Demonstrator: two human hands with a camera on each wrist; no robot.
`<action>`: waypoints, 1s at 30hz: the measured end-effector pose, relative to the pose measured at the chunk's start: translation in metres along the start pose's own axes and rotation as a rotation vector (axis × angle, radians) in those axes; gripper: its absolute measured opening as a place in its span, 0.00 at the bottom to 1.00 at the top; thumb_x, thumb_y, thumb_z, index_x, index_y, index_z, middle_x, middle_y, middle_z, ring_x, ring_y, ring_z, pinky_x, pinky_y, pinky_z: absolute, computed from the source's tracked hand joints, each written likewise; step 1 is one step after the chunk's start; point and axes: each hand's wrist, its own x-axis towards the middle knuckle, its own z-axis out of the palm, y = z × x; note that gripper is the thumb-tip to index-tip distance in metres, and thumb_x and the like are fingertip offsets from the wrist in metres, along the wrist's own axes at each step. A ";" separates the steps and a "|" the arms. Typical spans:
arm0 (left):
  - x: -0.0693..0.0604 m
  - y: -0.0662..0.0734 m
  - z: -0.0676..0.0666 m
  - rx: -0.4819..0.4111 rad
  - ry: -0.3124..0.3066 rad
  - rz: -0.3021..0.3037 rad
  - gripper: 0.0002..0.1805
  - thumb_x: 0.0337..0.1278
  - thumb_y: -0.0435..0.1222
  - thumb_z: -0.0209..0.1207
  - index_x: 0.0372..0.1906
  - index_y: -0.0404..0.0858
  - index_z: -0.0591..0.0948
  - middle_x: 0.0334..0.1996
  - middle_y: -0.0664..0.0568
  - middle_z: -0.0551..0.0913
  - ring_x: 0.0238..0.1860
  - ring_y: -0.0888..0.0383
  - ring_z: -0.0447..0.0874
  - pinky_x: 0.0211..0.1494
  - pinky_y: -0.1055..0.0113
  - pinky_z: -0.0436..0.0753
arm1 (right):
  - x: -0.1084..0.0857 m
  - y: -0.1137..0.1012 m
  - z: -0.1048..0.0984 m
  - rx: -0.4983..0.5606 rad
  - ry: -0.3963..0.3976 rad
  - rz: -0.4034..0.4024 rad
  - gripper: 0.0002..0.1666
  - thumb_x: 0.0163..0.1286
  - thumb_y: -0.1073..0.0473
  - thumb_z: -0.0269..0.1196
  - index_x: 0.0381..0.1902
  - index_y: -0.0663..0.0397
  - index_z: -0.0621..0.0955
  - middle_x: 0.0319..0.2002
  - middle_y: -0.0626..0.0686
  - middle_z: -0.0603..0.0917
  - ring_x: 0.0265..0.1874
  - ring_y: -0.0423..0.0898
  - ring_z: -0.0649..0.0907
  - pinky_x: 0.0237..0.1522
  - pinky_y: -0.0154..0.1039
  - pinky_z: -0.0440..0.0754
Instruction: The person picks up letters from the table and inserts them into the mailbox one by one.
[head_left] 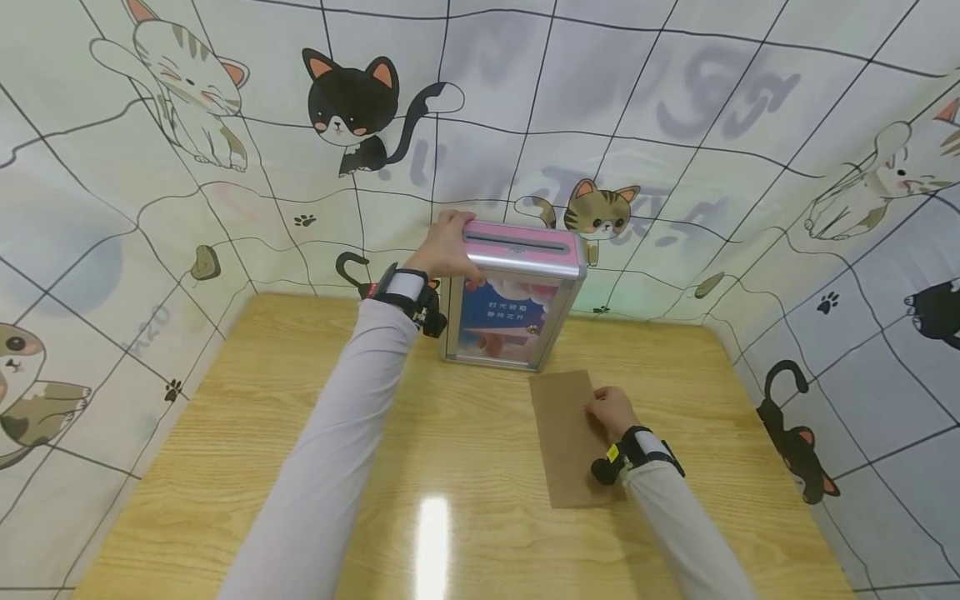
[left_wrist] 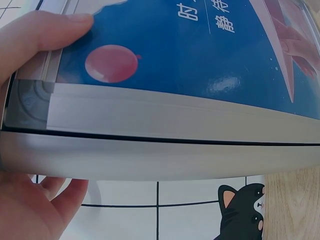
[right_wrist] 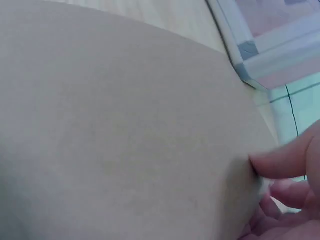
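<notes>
A letter box (head_left: pixel 555 260) with a pink top, a long slot and silver edges stands upright on the table. Its front panel (left_wrist: pixel 165 55) is blue with white characters and a pink balloon. My left hand (head_left: pixel 446 248) grips the box's upper left corner, thumb on the front, other fingers round the far side. Right of the box's front lies a flat brown paper envelope (head_left: pixel 562 433); no flap shows. My right hand (head_left: pixel 612 411) pinches its right edge between thumb and fingers, as the right wrist view shows, where the envelope (right_wrist: pixel 130 100) fills most of the picture.
The wooden table (head_left: pixel 480 442) reaches back to a cloth wall (head_left: pixel 480 100) printed with cats and grid lines. The box stands close to that back wall. More printed cloth rises at the left and right sides. A small lock (head_left: pixel 532 329) sits on the box's front.
</notes>
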 end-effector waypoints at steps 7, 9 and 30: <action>-0.001 0.000 -0.001 -0.013 0.011 0.004 0.61 0.15 0.42 0.74 0.68 0.42 0.55 0.66 0.44 0.52 0.60 0.49 0.58 0.59 0.57 0.69 | -0.002 -0.003 -0.011 0.096 0.012 0.058 0.24 0.54 0.67 0.50 0.48 0.80 0.70 0.39 0.66 0.74 0.32 0.51 0.74 0.26 0.34 0.73; -0.001 0.000 -0.001 -0.011 0.011 0.005 0.61 0.15 0.43 0.74 0.68 0.42 0.55 0.66 0.44 0.52 0.60 0.49 0.58 0.59 0.56 0.69 | -0.002 -0.003 -0.014 0.116 0.012 0.053 0.24 0.53 0.68 0.51 0.47 0.80 0.71 0.36 0.64 0.74 0.28 0.48 0.73 0.23 0.33 0.72; 0.005 0.001 0.000 -0.004 0.018 0.000 0.61 0.16 0.42 0.74 0.68 0.42 0.55 0.65 0.44 0.53 0.59 0.49 0.59 0.59 0.57 0.69 | 0.004 -0.004 -0.059 0.334 0.044 0.086 0.17 0.58 0.69 0.47 0.45 0.76 0.71 0.25 0.51 0.70 0.21 0.42 0.70 0.23 0.32 0.69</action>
